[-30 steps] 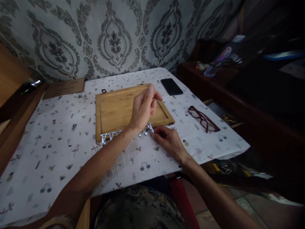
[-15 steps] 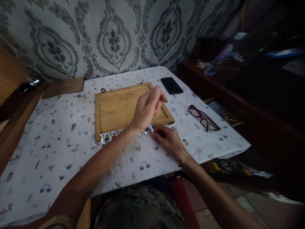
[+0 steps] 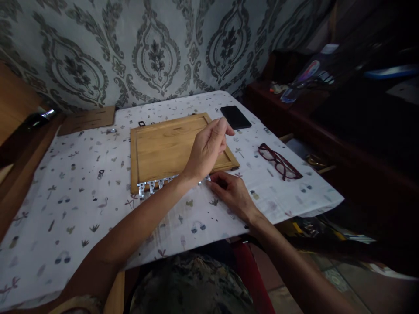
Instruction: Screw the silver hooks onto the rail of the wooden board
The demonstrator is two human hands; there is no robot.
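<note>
A wooden board with a raised frame lies flat on the patterned cloth. A row of small metal hooks lines its near edge. My left hand hovers above the board's right part, fingers curled with thumb and fingertips pinched together; what they pinch is too small to make out. My right hand rests on the cloth at the board's near right corner, fingers bent against the last hook.
Red-framed glasses lie to the right, a black phone beyond the board. A thin wooden piece sits at the back left, small metal bits on the cloth. A dark cluttered shelf stands right.
My left hand has drifted right and slightly away over the board. My right hand has stayed at the corner hook.
</note>
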